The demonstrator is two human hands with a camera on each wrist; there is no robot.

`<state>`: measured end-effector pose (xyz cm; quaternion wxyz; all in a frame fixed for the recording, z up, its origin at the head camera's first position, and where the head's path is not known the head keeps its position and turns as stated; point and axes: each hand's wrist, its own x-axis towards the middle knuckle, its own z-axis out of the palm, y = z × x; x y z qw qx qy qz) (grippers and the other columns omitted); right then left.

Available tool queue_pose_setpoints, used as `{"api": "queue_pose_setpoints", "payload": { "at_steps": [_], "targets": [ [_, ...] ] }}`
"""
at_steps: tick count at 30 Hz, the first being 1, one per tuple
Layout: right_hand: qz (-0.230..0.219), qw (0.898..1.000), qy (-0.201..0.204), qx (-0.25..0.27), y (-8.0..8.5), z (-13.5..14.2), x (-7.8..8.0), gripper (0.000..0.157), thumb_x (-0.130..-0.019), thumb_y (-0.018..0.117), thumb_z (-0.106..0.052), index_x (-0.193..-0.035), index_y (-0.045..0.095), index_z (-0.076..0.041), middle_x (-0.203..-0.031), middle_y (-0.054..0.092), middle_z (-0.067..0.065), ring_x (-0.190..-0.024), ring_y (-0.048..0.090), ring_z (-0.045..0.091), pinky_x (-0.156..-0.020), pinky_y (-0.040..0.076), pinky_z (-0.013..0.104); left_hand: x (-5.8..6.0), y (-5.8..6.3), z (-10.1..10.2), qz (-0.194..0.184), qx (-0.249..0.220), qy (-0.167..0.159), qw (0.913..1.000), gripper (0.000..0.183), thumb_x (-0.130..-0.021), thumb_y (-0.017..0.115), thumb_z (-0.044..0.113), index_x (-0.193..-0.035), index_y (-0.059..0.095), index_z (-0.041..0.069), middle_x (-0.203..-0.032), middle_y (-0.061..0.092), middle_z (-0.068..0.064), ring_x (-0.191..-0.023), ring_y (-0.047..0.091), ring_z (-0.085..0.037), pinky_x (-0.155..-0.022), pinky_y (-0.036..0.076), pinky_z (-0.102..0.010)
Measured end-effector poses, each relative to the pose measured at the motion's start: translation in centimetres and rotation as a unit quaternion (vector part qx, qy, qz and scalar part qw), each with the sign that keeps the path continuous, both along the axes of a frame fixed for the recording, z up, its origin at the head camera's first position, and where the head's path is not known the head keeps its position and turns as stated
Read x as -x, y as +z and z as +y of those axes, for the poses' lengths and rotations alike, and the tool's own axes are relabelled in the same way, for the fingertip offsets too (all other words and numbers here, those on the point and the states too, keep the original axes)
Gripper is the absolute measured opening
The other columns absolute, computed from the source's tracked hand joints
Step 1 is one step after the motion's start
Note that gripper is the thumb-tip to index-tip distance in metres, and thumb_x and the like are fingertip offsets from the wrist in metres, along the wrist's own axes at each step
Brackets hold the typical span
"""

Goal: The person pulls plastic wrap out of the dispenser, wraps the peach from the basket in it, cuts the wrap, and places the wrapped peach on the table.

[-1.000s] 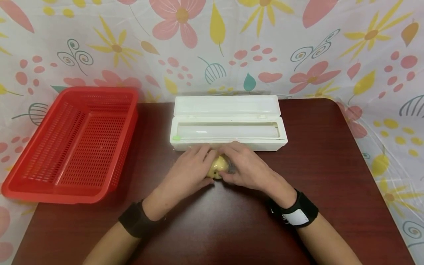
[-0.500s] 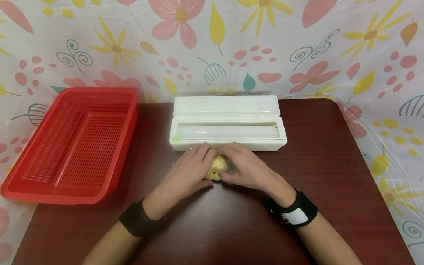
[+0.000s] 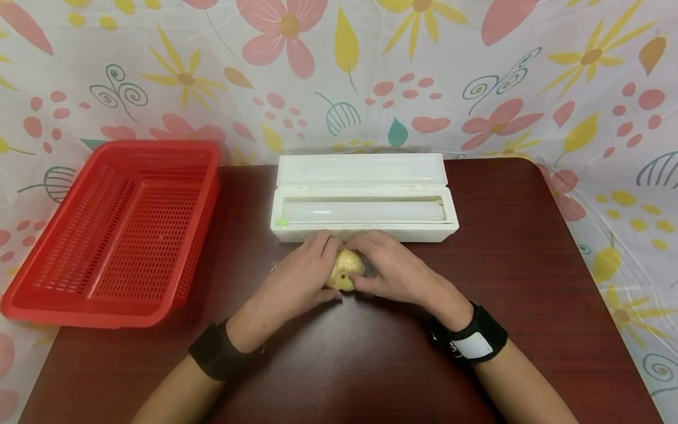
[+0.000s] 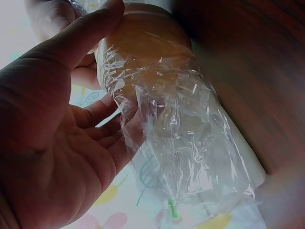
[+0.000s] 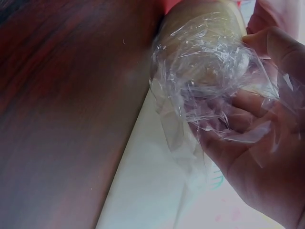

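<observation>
A yellow, pear-like fruit (image 3: 346,265) with a small dark hollow lies between the two hands on the table, just before a white box. Clear plastic wrap (image 4: 190,138) covers part of it, and a loose, crumpled end trails off on the left side. My left hand (image 3: 304,268) holds the fruit from the left, thumb at the near side. From the right my right hand (image 3: 394,268) grips it, its thumb on the fruit near the hollow. In the right wrist view more wrap (image 5: 205,100) bunches against the right fingers. The fruit's far side is hidden in the head view.
The long white cling-film box (image 3: 365,234) stands behind the hands, lid up, with a white roll (image 3: 365,211) inside. A red perforated basket (image 3: 132,318) sits at the left. Flowered cloth (image 3: 339,76) hangs behind the dark brown table (image 3: 349,365).
The fruit has tipped slightly between the hands, and its hollow sits a little further left. Both hands stay nearly in place, with small finger shifts.
</observation>
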<state>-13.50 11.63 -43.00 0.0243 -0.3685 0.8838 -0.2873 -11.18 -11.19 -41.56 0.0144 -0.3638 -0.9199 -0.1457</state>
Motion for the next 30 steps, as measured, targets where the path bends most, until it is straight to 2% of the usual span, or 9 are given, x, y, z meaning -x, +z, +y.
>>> {"api": "queue_pose_setpoints", "payload": {
  "at_steps": [6, 14, 22, 26, 30],
  "targets": [
    [-0.010, 1.000, 0.003, -0.004, 0.0, -0.1, 0.0, 0.039, -0.090, 0.078, -0.020, -0.125, 0.071, -0.006, -0.118, 0.070, 0.001, -0.113, 0.062, 0.016, -0.096, 0.053, 0.038, 0.0, 0.1, -0.2, -0.022, -0.012, 0.006, 0.9997, 0.080, -0.071, 0.101, 0.035, -0.129, 0.056, 0.005, -0.119, 0.056, -0.006, -0.104, 0.058, -0.018, -0.088, 0.058, -0.031],
    [-0.023, 1.000, -0.001, -0.011, -0.1, -0.2, 0.0, 0.039, -0.092, 0.075, -0.022, -0.127, 0.071, -0.007, -0.117, 0.070, -0.001, -0.108, 0.061, 0.014, -0.091, 0.053, 0.035, 0.1, 0.2, -0.3, -0.038, -0.009, 0.013, 0.9991, 0.077, -0.072, 0.100, 0.038, -0.128, 0.058, 0.006, -0.117, 0.056, -0.004, -0.099, 0.057, -0.014, -0.083, 0.058, -0.030],
    [-0.028, 1.000, 0.008, -0.012, 0.1, 0.0, 0.1, 0.039, -0.094, 0.075, -0.024, -0.129, 0.070, -0.007, -0.120, 0.070, -0.001, -0.112, 0.061, 0.014, -0.095, 0.053, 0.036, 0.2, 0.3, -0.5, -0.044, -0.017, 0.009, 0.9988, 0.075, -0.073, 0.100, 0.037, -0.127, 0.059, 0.005, -0.118, 0.057, -0.005, -0.099, 0.058, -0.014, -0.085, 0.059, -0.030],
    [-0.021, 1.000, 0.015, -0.007, 0.4, 0.4, 0.1, 0.042, -0.096, 0.077, -0.025, -0.133, 0.068, -0.008, -0.124, 0.068, -0.002, -0.115, 0.062, 0.015, -0.099, 0.053, 0.038, 0.2, 0.3, -0.5, -0.047, -0.017, 0.007, 0.9987, 0.073, -0.074, 0.099, 0.037, -0.126, 0.059, 0.006, -0.118, 0.057, -0.004, -0.099, 0.058, -0.014, -0.085, 0.058, -0.029],
    [-0.008, 1.000, 0.009, 0.004, 1.1, 0.9, 0.0, 0.053, -0.093, 0.082, -0.026, -0.139, 0.063, -0.008, -0.128, 0.066, 0.003, -0.115, 0.062, 0.018, -0.098, 0.053, 0.038, 0.3, 0.4, -0.6, -0.056, -0.016, 0.008, 0.9983, 0.069, -0.077, 0.098, 0.037, -0.126, 0.060, 0.006, -0.116, 0.057, -0.003, -0.096, 0.058, -0.013, -0.081, 0.057, -0.028]
  ]
}}
